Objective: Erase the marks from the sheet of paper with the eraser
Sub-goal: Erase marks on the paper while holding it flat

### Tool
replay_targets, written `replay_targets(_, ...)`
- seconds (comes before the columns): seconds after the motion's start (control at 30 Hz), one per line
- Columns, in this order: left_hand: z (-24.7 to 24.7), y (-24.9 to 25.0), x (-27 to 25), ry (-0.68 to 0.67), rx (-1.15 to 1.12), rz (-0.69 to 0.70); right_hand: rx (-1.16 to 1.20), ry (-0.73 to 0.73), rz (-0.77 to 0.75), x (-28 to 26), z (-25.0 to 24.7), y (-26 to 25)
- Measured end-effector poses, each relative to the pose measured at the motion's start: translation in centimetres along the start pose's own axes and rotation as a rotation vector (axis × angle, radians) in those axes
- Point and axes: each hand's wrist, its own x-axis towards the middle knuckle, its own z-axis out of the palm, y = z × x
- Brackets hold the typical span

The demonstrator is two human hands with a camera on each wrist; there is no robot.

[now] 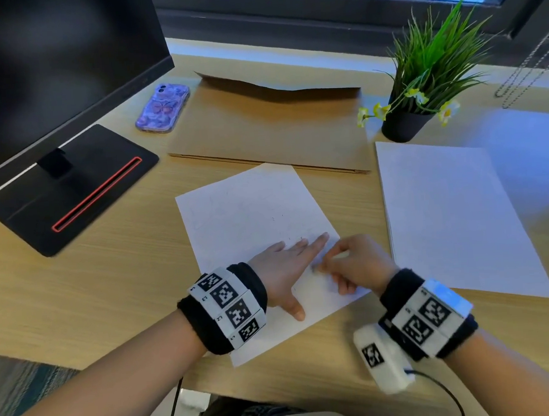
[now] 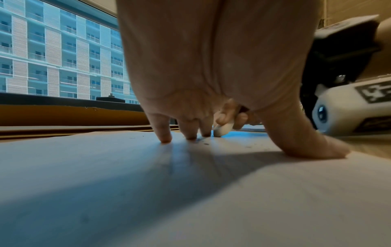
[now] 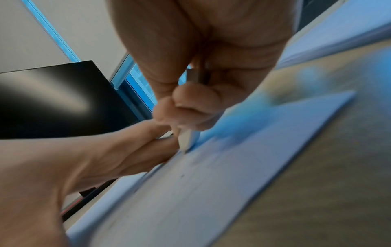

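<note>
The left hand (image 1: 282, 265) lies spread, pressing the paper (image 1: 244, 210) flat. The right hand (image 1: 355, 264) pinches the eraser (image 2: 222, 130) against it.

a light wood-grain desk (image 1: 115, 277) carries a black monitor stand (image 1: 70, 189), a purple-cased phone (image 1: 163, 107), a brown cardboard folder (image 1: 270, 127), a potted grass plant (image 1: 407, 124), a tilted sheet of paper (image 1: 247, 216) and a stack of blank paper (image 1: 452, 215) to its right.

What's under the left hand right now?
The sheet of paper, pressed flat by the left hand. Any marks beneath the palm are hidden; the eraser works just beside its fingers.
</note>
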Motion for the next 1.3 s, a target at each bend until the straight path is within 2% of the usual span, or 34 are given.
replay_targets(0.07,0.1,0.0,0.0,0.013,-0.01,0.001,0.079,0.119,-0.012,0.6,-0.4,-0.2)
replay_targets(0.1,0.1,0.0,0.0,0.016,-0.014,0.001,0.08,0.11,-0.019,0.3,0.0,-0.2)
replay_targets(0.2,0.2,-0.1,0.1,0.01,-0.008,0.004,0.005,-0.1,-0.01,-1.4,2.4,0.2)
replay_targets(0.27,0.2,-0.2,0.1,0.004,-0.01,0.003,-0.013,-0.151,0.003,-1.4,2.3,0.5)
replay_targets(0.4,0.1,0.0,0.0,0.016,-0.009,0.0,0.106,0.12,0.015,0.9,-1.2,0.3)
replay_targets(0.43,0.2,0.0,-0.1,0.017,-0.006,0.0,0.142,0.149,0.01,1.0,-1.4,0.3)
replay_targets(0.63,0.1,-0.1,0.0,0.004,0.003,0.0,0.012,-0.111,0.017,-1.1,1.7,0.6)
replay_targets(0.67,0.1,0.0,0.0,0.001,0.005,-0.001,0.02,-0.082,0.021,-0.7,1.2,0.7)
replay_targets(0.8,0.0,0.1,-0.1,0.002,0.008,-0.006,0.16,0.185,0.022,1.2,-2.0,0.8)
replay_targets(0.87,0.0,0.1,-0.1,-0.001,0.006,-0.007,0.145,0.138,0.016,0.6,-1.2,0.9)
replay_targets(0.97,0.0,0.1,0.0,-0.011,0.015,0.003,0.062,-0.094,0.024,-1.3,1.3,1.1)
replay_targets(1.0,-0.1,0.1,0.0,-0.011,0.017,0.005,0.048,-0.124,0.025,-1.4,1.4,1.1)
replay_targets(1.03,-0.1,0.2,-0.1,-0.011,0.014,0.006,0.044,-0.107,0.025,-1.0,1.0,1.1)
replay_targets(1.17,-0.4,0.4,-0.4,-0.005,0.007,0.012,0.143,0.149,0.023,0.9,-2.0,1.0)
replay_targets(1.23,-0.4,0.4,-0.4,-0.007,0.013,0.014,0.129,0.138,0.003,0.4,-1.5,1.2)
replay_targets(1.3,-0.4,0.4,-0.3,-0.011,0.018,0.016,0.062,0.019,0.008,-0.9,0.0,1.5)
